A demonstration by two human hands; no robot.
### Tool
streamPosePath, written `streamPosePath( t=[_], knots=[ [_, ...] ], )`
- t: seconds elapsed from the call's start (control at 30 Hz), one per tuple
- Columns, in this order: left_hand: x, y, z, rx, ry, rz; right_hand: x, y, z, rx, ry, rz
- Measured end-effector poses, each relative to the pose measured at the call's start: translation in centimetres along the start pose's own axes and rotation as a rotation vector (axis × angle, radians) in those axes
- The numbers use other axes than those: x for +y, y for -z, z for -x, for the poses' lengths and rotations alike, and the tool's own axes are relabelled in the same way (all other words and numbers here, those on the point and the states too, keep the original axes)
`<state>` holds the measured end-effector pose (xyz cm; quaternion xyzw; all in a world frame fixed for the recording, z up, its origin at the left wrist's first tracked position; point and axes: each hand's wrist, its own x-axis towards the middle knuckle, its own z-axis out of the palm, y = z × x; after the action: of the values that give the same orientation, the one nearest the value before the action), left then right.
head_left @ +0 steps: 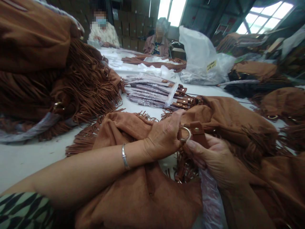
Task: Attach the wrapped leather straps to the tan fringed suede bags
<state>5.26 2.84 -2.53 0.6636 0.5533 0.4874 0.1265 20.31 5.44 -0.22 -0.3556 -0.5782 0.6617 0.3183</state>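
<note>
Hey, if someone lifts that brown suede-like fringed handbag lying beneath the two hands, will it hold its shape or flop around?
The brown suede-like fringed handbag would probably flop, since its body lies slumped in soft folds. Its thin fringe may swing or tangle, as the strands splay loosely across the white table.

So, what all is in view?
Nearest bag: one, brown, foreground
Other bags: several, brown, left and right
Metal ring: one, golden, between hands
Strap end: one, brown, beside the ring
Straps: many, brown, some wrapped, on table
Plastic sack: one, whitish, beyond straps
Table: one, white, beneath
People: two, pale and pinkish tops, beyond
Boxes: many, brown, background
Windows: two, bright white, background
Bracelet: one, silver, left wrist
Left grip: one, bare, at ring
Right grip: one, bare, at strap end
</note>
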Motion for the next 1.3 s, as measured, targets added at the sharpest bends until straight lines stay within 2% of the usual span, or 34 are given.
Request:
streamPosePath(
  t=[0.1, 0.23, 0.37, 0.47, 0.57, 0.7, 0.8, 0.9, 0.97, 1.2, 1.3],
  knots=[
    [-0.3, 0.0, -0.1, -0.013, -0.053, -0.034, -0.1, -0.6, 0.3, 0.003, 0.046, 0.029],
    [-0.9, 0.6, -0.2, -0.138, -0.146, 0.029, -0.1, -0.7, 0.2, 0.066, 0.041, 0.030],
    [-1.0, 2.0, -0.6, -0.274, -0.243, 0.090, -0.1, -0.3, 0.0, 0.111, 0.022, 0.053],
    [-0.9, 3.1, -1.0, -0.391, -0.244, 0.171, -0.2, 0.0, 0.1, 0.086, 0.044, 0.079],
    [-0.8, 3.9, -1.3, -0.451, -0.309, 0.165, -0.3, 0.4, 0.1, 0.025, 0.026, 0.106],
    [-0.8, 4.2, -1.4, -0.529, -0.378, 0.110, -0.2, 0.9, -0.3, -0.010, -0.119, 0.073],
    [-0.9, 3.8, -1.2, -0.470, -0.302, 0.107, 0.0, 0.8, -0.7, 0.036, -0.151, -0.003],
    [-1.0, 3.2, -1.1, -0.300, -0.164, 0.151, -0.1, 0.4, -0.5, 0.051, -0.018, 0.022],
    [-1.0, 2.9, -1.1, -0.241, -0.097, 0.181, -0.1, 0.0, -0.3, 0.045, 0.044, 0.058],
    [-0.6, 2.5, -0.9, -0.181, -0.085, 0.060, 0.0, -0.3, -0.2, 0.039, 0.121, 0.103],
    [-0.6, 2.2, -0.8, -0.193, -0.089, 0.060, 0.1, 0.0, -0.3, 0.068, 0.135, 0.129]
  ],
)
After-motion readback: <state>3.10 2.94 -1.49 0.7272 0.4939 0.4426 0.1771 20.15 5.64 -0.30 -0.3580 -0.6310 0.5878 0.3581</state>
